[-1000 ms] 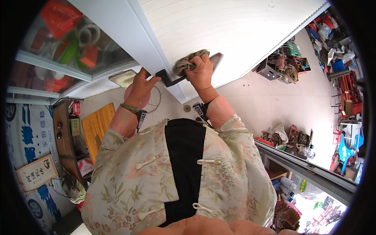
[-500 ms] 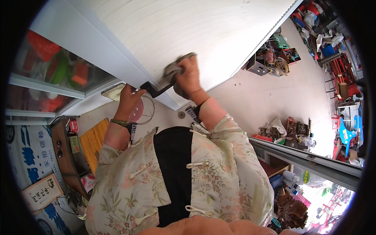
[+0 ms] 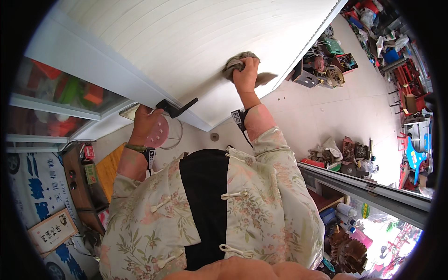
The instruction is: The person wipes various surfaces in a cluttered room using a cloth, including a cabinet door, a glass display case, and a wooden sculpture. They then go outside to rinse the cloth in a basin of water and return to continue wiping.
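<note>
Pressing a crumpled grey-brown cloth (image 3: 234, 65) against a white door (image 3: 163, 51), the person's right hand (image 3: 247, 77) is closing its fingers around the bunched fabric. The cloth is sitting on the lower part of the panel, nearer the door's right edge than the handle. A blurred brownish patch is showing just right of this hand; whether it is loose cloth or shadow, one cannot tell.

The left hand (image 3: 145, 122) is staying low at the door's left edge, its thumb reaching to the base of a black door handle (image 3: 178, 108). Its other fingers are largely hiding from view, so one cannot tell how firmly it is gripping, or whether it is holding the edge or the handle. The handle's lever is pointing toward the right hand, well apart from the cloth.

Beside the left hand, a round pink seat (image 3: 159, 133) is showing, and a small ring (image 3: 214, 136) is lying on the pale floor (image 3: 298, 116) near the door's bottom corner. Right of the door, a dark box (image 3: 305, 78) is standing among tools and cables. The person is wearing a pale flowered jacket (image 3: 256, 205) over black.
</note>
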Tool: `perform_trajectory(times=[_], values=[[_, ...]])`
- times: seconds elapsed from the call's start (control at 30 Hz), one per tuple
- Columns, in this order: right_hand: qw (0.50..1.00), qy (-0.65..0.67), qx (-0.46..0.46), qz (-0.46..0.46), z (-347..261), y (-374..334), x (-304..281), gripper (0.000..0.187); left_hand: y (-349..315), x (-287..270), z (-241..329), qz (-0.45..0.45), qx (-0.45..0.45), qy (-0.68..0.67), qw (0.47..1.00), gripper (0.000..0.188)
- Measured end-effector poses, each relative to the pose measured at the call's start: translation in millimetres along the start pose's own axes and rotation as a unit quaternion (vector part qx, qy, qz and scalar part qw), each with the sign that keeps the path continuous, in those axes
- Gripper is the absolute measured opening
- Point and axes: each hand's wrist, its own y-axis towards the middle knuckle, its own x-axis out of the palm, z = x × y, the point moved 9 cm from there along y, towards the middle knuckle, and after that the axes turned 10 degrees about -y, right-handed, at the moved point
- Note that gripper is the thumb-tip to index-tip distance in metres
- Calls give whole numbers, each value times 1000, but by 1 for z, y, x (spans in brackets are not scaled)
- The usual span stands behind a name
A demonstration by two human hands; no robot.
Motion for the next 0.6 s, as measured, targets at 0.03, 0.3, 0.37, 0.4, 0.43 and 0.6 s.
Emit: perform_trajectory(times=[0.03,0.3,0.37,0.4,0.43,0.6], values=[[998,6,3,63,0,-2,-11,23,-1,0,-1,-2,-5,5,1000,45],[998,-55,39,-19,25,11,-4,23,-10,-3,-9,5,-10,22,1000,44],[999,-21,24,-5,24,7,-5,22,-11,-6,-11,9,-23,47,999,45],[999,-26,13,26,22,5,-10,21,-10,-8,-10,15,-29,70,997,45],[996,30,61,51,31,2,-14,19,-10,-9,-10,21,-34,78,996,45],[996,-70,59,-13,28,-3,-1,23,-12,-5,-5,40,-10,41,998,44]])
